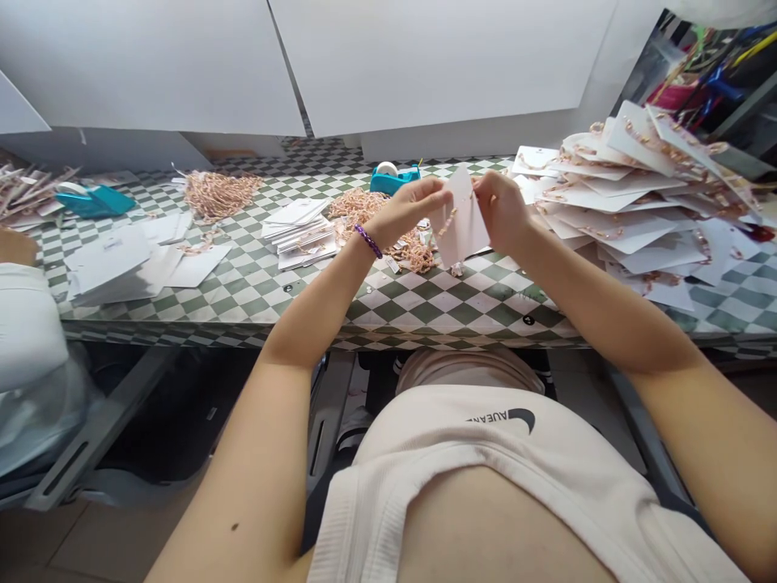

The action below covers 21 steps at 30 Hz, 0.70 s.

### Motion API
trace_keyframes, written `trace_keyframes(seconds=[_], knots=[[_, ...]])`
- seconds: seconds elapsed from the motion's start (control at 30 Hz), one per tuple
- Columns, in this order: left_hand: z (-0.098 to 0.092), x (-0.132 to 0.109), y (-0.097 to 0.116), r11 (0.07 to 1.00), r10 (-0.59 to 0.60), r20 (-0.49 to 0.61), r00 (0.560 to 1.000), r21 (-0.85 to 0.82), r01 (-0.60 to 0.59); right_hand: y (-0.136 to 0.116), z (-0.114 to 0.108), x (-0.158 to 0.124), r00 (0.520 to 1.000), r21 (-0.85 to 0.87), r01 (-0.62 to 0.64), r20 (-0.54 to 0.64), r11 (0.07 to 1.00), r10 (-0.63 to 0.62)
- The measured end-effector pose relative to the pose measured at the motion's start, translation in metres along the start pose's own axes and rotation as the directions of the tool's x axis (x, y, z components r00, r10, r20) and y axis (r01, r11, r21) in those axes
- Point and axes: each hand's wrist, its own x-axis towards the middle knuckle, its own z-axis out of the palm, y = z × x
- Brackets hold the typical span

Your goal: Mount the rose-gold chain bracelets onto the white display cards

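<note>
Left grip (413, 204), right grip (503, 209), card (464, 231) lengthwise near-upright

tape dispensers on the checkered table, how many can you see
2: one teal tape dispenser toward the left of the view, and a second dispenser just beyond the left hand. More could be hidden behind the big card pile.

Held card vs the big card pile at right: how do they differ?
The held card is single; the card pile has many. The held card is raised between the left hand and right hand; the card pile rests on the table, unevenly layered. Both: white cards with pinkish-gold strands.
</note>
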Motion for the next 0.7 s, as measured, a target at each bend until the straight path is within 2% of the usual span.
trace_keyframes(seconds=[0.07,0.13,0.27,0.37,0.4,0.47,0.57,0.7], knots=[[-0.007,0.000,0.008,0.994,0.101,-0.063,0.993,0.044,-0.098,-0.008,-0.003,0.001,0.988,-0.153,0.094,-0.110,0.984,-0.111],[-0.013,-0.002,0.017,0.976,0.197,-0.123,0.973,0.120,-0.183,-0.014,-0.006,0.001,0.949,-0.291,0.199,-0.180,0.936,-0.258],[-0.013,-0.009,0.033,0.925,0.297,-0.166,0.940,0.295,-0.240,-0.015,-0.009,-0.004,0.876,-0.481,0.349,-0.137,0.804,-0.462],[-0.006,-0.015,0.039,0.899,0.302,-0.155,0.941,0.376,-0.226,-0.011,-0.006,-0.011,0.808,-0.556,0.441,-0.095,0.704,-0.581],[-0.004,-0.016,0.040,0.893,0.298,-0.152,0.943,0.395,-0.218,-0.010,-0.005,-0.014,0.805,-0.554,0.457,-0.074,0.696,-0.588],[0.000,-0.019,0.041,0.883,0.289,-0.147,0.946,0.422,-0.204,-0.008,-0.002,-0.018,0.850,-0.511,0.444,-0.020,0.736,-0.526],[0.004,-0.020,0.042,0.893,0.288,-0.157,0.945,0.399,-0.206,-0.008,0.002,-0.022,0.923,-0.469,0.360,0.052,0.806,-0.382],[0.008,-0.019,0.042,0.936,0.277,-0.240,0.931,0.285,-0.205,-0.014,0.005,-0.023,0.951,-0.472,0.303,0.094,0.828,-0.294]])
